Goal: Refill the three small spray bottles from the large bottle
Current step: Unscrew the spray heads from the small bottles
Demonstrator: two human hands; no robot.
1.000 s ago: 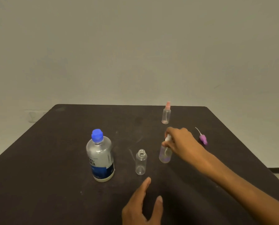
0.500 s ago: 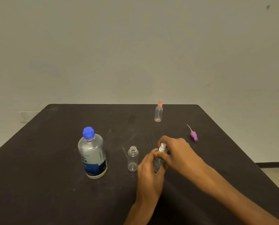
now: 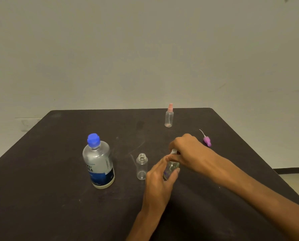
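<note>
Large bottle (image 3: 98,161) — clear liquid inside

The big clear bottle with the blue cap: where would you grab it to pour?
Grip the large clear bottle with the blue cap around its wide middle, coming from its left side. It stands upright, and the small uncapped clear bottle stands close on its right.

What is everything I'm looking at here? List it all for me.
Large bottle: one, clear, blue cap and label, table's left.
Open small bottle: one, clear, capless, centre.
Held small bottle: one, clear, white sprayer, between both hands.
Far small bottle: one, clear, pink sprayer, far edge.
Loose sprayer: one, purple, lying right.
Table: one, black.
Left hand: grips the held bottle's body.
Right hand: pinches its sprayer.
</note>
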